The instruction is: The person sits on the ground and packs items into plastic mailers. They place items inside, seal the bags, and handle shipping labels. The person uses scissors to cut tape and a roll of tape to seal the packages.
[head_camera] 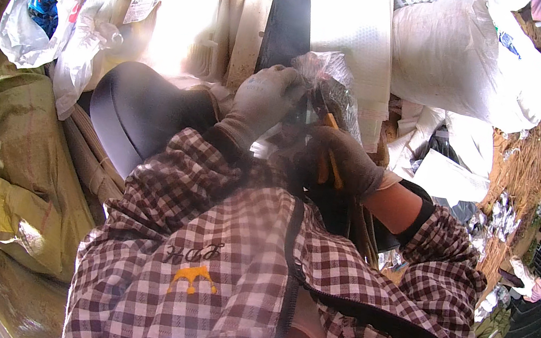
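Note:
Both of my hands wear grey work gloves and meet in front of my chest. My left hand [268, 98] has its fingers bent closed at the edge of a crumpled clear plastic wrap [336, 76]. My right hand [345, 159], its glove dark with dirt, is closed around a tool with orange handles [331, 121], of a kind I cannot make out. The tool's working end is hidden among the plastic and the shadow. Below the hands, a checked jacket [237, 248] covers my torso and arms.
Stacked white sheets [353, 34] and flattened packaging [188, 15] lie ahead. A stuffed white sack [445, 53] stands at upper right, a white bag with blue contents [42, 14] at upper left. An olive woven sack [20, 158] and a black rounded object [137, 112] are at left.

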